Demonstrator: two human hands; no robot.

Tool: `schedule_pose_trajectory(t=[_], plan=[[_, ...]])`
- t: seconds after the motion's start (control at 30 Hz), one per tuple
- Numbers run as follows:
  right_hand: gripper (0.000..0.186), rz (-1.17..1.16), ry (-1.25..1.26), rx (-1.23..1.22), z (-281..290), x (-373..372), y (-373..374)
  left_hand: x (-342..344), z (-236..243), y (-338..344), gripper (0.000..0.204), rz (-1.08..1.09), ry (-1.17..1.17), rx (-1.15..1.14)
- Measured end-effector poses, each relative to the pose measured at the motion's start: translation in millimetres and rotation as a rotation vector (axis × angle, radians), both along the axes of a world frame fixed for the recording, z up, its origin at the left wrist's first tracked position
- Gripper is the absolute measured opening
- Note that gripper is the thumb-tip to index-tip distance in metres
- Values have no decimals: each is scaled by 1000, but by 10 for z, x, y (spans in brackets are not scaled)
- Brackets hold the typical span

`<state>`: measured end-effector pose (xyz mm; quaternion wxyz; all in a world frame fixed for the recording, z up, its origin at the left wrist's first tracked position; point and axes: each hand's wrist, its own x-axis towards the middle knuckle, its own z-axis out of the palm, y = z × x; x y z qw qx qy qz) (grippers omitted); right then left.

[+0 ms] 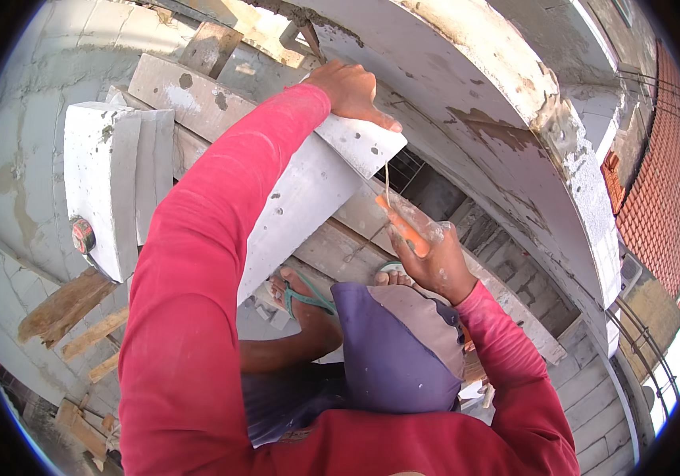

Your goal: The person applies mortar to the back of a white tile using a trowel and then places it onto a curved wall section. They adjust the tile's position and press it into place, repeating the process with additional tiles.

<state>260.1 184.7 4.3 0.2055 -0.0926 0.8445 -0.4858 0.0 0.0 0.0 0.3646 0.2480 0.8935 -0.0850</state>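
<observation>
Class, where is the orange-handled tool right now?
In the head view, the orange-handled tool is just right of centre, gripped in the right hand, below the white block that the left hand touches.

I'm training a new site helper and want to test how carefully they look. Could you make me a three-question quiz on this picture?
1. Which of the person's hands holds the orange-handled tool?
2. True or false: the left hand rests on a white piece.
3. What shows against the white block at the far left?
A) a hammer
B) a tape measure
C) a bucket

Key:
1. The right hand.
2. True.
3. B.
</observation>
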Motion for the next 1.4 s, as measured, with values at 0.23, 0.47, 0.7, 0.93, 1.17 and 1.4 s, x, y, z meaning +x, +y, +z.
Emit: schedule_pose_trajectory(t=[0.23, 0.47, 0.7, 0.93, 1.17, 1.4], plan=[[32, 30, 151, 209, 564, 759, 680, 605, -363, 493, 86, -23, -75, 250], [41, -66, -96, 85, 779, 631, 708, 646, -305, 508, 78, 38, -122, 254], [46, 1, -204, 164, 1149, 360, 614, 917, -390, -268, 57, 811, 483, 911], [39, 63, -33, 141, 1540, 13, 180, 2256, -576, -647, 51, 845, 710, 315], [31, 120, -141, 281, 1046, -534, -350, 2092, -497, -638, 54, 873, 732, 343], [35, -31, -46, 164, 1395, -321, -119, 2113, -490, -609, 56, 891, 683, 288]])
